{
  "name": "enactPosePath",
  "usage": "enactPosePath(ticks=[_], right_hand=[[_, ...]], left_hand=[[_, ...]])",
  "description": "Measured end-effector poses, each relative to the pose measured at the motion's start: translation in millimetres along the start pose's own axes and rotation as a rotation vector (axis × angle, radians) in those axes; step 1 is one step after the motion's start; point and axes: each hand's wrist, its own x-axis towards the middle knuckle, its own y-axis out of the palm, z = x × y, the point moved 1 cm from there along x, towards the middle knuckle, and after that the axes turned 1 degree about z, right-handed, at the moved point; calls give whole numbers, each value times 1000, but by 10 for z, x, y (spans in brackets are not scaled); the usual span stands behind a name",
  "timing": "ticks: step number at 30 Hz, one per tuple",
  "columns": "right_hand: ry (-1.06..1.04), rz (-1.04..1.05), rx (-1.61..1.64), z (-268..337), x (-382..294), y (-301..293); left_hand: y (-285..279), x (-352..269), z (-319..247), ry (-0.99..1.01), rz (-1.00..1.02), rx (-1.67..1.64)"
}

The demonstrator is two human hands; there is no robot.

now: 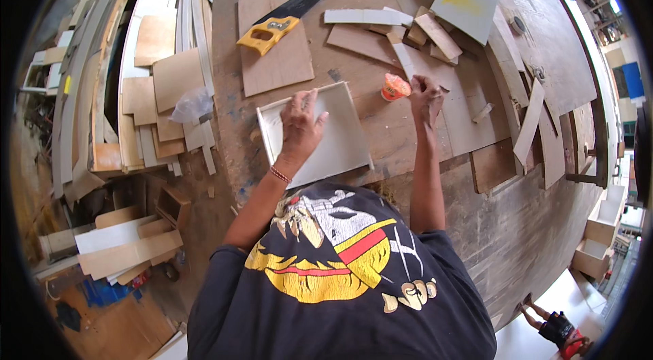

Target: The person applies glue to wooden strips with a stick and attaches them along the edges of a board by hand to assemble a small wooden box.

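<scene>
My left hand (302,122) rests over the upper left edge of a shallow white wooden tray or drawer (339,130), which lies on the workbench in front of me. Just right of an orange plastic cup (395,88), my right hand (427,94) is raised with its fingers bent together; a thin dark piece shows beside it, and whether the fingers hold it I cannot tell. Beyond the tray, a hand saw (270,33) with a yellow handle lies across a plywood panel (278,71).
Wood offcuts (437,36) and a board with a yellow stain (465,9) lie at the back right. Stacked boards (178,76) and a crumpled plastic bag (192,105) are on the left. Another person (558,329) is at the far lower right.
</scene>
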Motion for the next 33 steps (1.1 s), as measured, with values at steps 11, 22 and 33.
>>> enactPosePath(ticks=[11,22,33], right_hand=[[110,181,229,392,-214,-353],[104,224,154,-226,19,-549],[339,-56,-443,-1304,18,-1069]], left_hand=[[785,289,-850,-153,235,-521],[1433,502,-943,-305,-95,-418],[1360,500,-1486,-85,-138,-720]])
